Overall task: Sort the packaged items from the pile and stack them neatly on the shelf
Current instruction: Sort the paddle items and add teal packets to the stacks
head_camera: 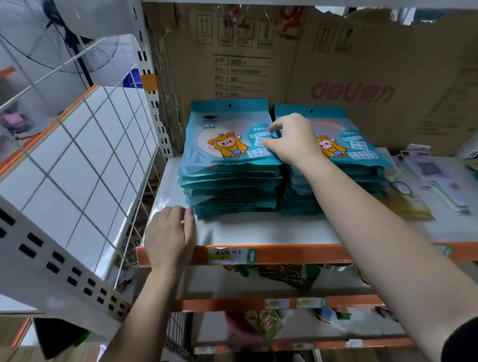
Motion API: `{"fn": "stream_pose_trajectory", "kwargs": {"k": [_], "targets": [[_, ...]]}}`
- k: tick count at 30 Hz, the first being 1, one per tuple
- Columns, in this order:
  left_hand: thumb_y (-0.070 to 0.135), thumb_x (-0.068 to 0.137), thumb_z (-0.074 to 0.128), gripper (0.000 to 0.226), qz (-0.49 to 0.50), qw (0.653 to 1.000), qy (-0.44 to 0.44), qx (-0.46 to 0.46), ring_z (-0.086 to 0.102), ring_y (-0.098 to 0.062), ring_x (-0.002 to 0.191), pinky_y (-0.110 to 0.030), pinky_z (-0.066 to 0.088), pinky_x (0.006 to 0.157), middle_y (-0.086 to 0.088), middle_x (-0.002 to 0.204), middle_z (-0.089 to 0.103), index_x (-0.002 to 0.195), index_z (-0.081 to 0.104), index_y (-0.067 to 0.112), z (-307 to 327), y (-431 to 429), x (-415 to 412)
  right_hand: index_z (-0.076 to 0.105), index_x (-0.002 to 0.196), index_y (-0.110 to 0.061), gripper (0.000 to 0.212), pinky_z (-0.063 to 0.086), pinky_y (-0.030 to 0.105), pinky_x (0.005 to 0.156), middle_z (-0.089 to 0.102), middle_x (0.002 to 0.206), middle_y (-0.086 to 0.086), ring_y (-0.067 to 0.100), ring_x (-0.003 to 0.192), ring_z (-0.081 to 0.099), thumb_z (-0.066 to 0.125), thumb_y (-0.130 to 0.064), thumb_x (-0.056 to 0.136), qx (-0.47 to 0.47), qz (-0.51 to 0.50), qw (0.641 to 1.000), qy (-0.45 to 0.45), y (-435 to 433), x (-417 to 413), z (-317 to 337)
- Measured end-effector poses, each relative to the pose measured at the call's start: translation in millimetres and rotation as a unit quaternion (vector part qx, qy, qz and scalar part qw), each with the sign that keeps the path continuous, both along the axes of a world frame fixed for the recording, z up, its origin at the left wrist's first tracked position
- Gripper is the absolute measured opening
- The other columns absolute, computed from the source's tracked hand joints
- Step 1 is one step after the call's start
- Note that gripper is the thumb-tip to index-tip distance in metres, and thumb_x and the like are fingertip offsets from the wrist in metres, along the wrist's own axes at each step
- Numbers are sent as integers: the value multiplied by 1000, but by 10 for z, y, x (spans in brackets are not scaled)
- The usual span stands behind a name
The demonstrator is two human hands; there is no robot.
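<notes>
Two stacks of teal packets with a cartoon child printed on them stand side by side on the white shelf (262, 229). The left stack (228, 164) holds several packets, and so does the right stack (350, 153). My right hand (291, 142) lies over the gap between the stacks, its curled fingers touching the right edge of the top left packet. My left hand (170, 237) rests on the shelf's front left corner, fingers loosely bent over the orange rim, just left of the left stack's base.
Brown cardboard boxes (337, 73) line the back of the shelf. Clear-wrapped items (437, 181) and a yellow packet (410, 202) lie to the right of the stacks. A white wire grid panel (73, 150) closes the left side. Lower shelves (279, 286) hold assorted packets.
</notes>
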State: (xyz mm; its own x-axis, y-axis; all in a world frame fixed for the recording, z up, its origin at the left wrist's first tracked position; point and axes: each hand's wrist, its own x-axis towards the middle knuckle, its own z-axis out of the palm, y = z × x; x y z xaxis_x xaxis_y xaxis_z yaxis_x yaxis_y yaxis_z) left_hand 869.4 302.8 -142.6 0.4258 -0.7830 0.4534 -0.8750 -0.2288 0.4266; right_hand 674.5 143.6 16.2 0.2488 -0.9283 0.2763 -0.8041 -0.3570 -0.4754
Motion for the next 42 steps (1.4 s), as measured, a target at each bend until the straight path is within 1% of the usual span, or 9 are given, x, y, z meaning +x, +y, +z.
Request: {"fn": "stream_pose_trajectory", "kwargs": {"k": [6,10,13,15,18,22,26,40,42], "targets": [[37,96,39,39,-83,995,-15,-44,48,-28,64,-37,36,57,-7,68,51,72,53,10,-37,39,-408,71,98,-14,14,47,22,70,66,86,-3,12,80,60,61,-15,89,-28,-21,987,-159,296,-604,-51],[37,97,41,37,-164,985,-32,-39,53,-29,67,-37,42,60,-7,73,57,78,61,12,58,-184,-912,72,94,-15,12,51,25,76,69,84,-2,15,79,63,63,-13,86,-70,-70,978,-183,429,-1153,-214],[34,96,44,32,-232,971,-40,-41,57,-31,68,-39,46,60,-7,75,60,80,63,13,133,-355,-1354,72,97,-14,14,45,9,74,68,89,-2,10,81,62,62,-9,88,-91,-112,974,-176,567,-1624,-292],[34,96,43,32,-268,961,-54,-36,57,-29,70,-38,46,61,-5,77,60,81,63,14,188,-434,-1678,71,101,-13,15,45,10,74,67,92,-3,9,83,62,62,-10,89,-73,-141,972,-171,665,-1946,-362],[36,97,42,34,-323,944,-60,-38,58,-29,72,-39,46,62,-5,79,60,83,63,14,271,-543,-2199,71,99,-13,13,38,0,67,66,87,-3,6,77,59,64,-9,89,-50,-188,968,-156,802,-2439,-516],[39,98,38,37,-379,922,-68,-36,58,-28,73,-37,44,63,-4,80,61,86,64,15,350,-632,-2923,71,101,-11,14,45,13,72,65,87,-3,13,80,62,63,-10,89,-20,-232,962,-141,980,-3088,-674],[42,98,36,38,-394,917,-59,-18,59,-27,77,-37,43,67,-3,85,62,91,65,18,401,-689,-3600,69,105,-12,16,37,0,62,65,91,-3,4,74,57,62,-13,91,9,-249,960,-126,1125,-3737,-755],[45,98,32,42,-419,908,-26,10,59,-22,94,-38,44,81,1,102,66,105,66,22,527,-1038,-5380,67,103,-19,13,40,10,73,65,93,-9,5,87,58,59,-25,95,27,-272,948,-161,1139,-5371,-855],[42,100,36,38,-428,904,-15,18,60,-23,99,-39,46,84,0,108,66,110,65,21,538,-1232,-5671,68,106,-20,14,39,6,72,64,96,-10,5,90,58,59,-25,96,27,-279,946,-165,1030,-5607,-870]]}}
